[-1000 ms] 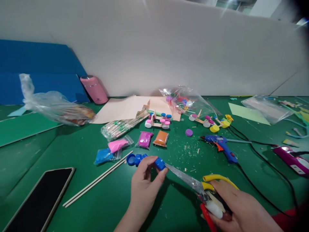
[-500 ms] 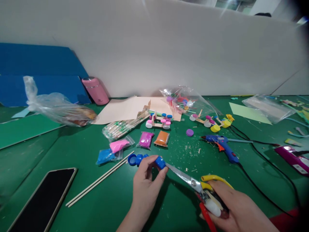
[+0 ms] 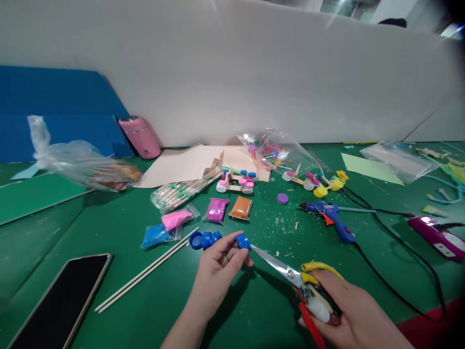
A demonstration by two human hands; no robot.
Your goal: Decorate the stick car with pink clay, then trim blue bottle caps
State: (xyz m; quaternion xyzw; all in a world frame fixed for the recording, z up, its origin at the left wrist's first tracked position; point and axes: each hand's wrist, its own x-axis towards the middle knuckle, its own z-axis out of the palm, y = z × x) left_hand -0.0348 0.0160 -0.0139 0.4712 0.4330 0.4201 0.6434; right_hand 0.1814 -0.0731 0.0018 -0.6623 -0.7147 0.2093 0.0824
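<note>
Pinching blue cap (image 3: pixel 242 241), likely light, stiff, slick, by its rim in left hand (image 3: pixel 216 271); right hand (image 3: pixel 348 315) clenched on scissors (image 3: pixel 279 266) at 4 o'clock.

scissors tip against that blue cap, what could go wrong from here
The scissors tip presses on the small blue cap pinched in the left hand; a slip could drive the point into those fingers. The cap, held only by fingertips, might twist or pop out. The right hand works near the glue gun cable, which could snag.
</note>
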